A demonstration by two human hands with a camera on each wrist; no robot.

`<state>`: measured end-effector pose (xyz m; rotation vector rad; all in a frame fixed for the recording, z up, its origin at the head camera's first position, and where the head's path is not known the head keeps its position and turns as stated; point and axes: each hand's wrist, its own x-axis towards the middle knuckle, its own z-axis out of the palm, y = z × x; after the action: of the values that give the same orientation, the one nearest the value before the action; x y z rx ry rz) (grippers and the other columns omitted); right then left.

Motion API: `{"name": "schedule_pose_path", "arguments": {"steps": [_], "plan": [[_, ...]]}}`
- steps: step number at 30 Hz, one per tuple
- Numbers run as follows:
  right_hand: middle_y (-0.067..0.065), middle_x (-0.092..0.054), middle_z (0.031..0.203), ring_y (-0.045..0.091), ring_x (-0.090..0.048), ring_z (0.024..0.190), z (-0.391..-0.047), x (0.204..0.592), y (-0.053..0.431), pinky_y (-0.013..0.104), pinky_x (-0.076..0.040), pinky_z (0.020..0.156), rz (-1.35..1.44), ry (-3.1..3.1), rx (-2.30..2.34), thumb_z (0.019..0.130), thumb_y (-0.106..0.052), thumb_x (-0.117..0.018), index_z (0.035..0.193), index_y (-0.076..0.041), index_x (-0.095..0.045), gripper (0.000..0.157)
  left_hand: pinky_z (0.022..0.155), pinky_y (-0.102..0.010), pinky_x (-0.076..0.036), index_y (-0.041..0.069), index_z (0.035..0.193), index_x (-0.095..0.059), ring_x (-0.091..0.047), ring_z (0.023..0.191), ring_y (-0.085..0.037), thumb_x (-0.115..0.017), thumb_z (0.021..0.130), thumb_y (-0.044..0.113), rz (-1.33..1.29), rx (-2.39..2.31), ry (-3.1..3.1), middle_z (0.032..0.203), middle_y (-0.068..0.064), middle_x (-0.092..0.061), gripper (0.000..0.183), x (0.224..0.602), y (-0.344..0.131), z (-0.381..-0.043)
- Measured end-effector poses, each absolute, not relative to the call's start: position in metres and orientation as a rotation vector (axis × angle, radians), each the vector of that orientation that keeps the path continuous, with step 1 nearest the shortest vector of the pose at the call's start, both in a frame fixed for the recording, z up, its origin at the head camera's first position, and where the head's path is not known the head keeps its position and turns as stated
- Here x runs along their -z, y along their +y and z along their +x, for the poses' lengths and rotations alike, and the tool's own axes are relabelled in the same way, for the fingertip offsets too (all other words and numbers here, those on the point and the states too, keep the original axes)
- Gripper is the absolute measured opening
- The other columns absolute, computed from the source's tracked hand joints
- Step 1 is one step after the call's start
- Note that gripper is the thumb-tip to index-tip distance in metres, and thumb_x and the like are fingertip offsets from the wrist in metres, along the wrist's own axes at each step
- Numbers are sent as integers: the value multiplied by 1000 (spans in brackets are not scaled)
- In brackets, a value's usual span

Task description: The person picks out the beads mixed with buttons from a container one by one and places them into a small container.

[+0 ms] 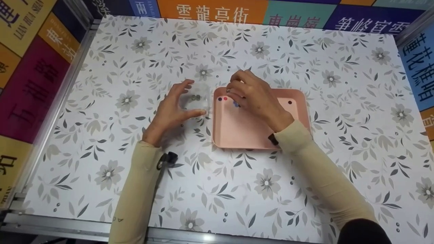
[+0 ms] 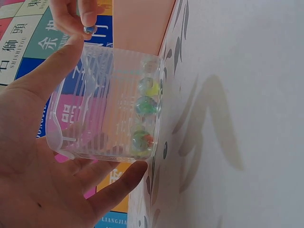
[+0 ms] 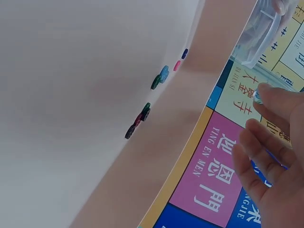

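My left hand [image 1: 169, 107] curves round a clear plastic box [image 2: 102, 102], with the thumb on one side and fingers on the other. Several glass marbles [image 2: 145, 105] with coloured swirls lie at the bottom of the box. Above the pink tray [image 1: 234, 135], my right hand [image 1: 255, 96] pinches a small glass marble [image 2: 89, 29] between thumb and fingertip. Small round coloured discs like buttons [image 3: 156, 81] lie along the tray's far side, in dark blue, pink, light blue, green and dark red. Part of the tray is hidden under the right hand and sleeve.
The box stands just left of the tray on a white tabletop [image 1: 210, 189] printed with grey leaves and flowers. Colourful panels [image 1: 217, 12] with lettering border the far and side edges. A metal rail [image 1: 64, 222] runs along the near edge.
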<state>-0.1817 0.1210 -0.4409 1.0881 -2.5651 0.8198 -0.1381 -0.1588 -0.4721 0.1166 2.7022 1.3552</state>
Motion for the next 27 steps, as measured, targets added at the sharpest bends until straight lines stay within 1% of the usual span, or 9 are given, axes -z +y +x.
{"name": "schedule_pose_path", "arguments": {"steps": [9, 17, 23, 27], "plan": [[10, -66, 118, 24, -61, 103, -181, 438, 116, 36, -56, 85, 1092, -2541, -787, 97, -22, -75, 105, -11, -78, 14, 121, -52, -42, 41, 157, -38, -48, 146, -25, -93, 72, 52, 109, -1372, 2683, 158, 0, -47, 102, 473, -159, -139], [10, -66, 120, 26, -61, 108, -181, 441, 112, 39, -54, 89, 1126, -2525, -746, 99, -21, -73, 104, -10, -78, 13, 120, -49, -42, 38, 158, -40, -49, 145, -23, -93, 73, 50, 152, -1363, 2713, 156, -1, -48, 101, 473, -158, -139], [11, -67, 122, 27, -62, 111, -181, 439, 109, 41, -55, 91, 1116, -2550, -737, 99, -23, -72, 106, -10, -79, 17, 120, -49, -42, 37, 158, -40, -49, 144, -25, -93, 73, 49, 158, -1372, 2715, 156, -1, -49, 101, 473, -159, -139], [11, -67, 123, 29, -63, 110, -180, 439, 107, 42, -55, 91, 1116, -2547, -745, 99, -23, -72, 107, -11, -80, 16, 120, -50, -42, 36, 158, -40, -49, 145, -25, -93, 73, 49, 158, -1366, 2711, 156, -2, -48, 101, 473, -159, -138]]}}
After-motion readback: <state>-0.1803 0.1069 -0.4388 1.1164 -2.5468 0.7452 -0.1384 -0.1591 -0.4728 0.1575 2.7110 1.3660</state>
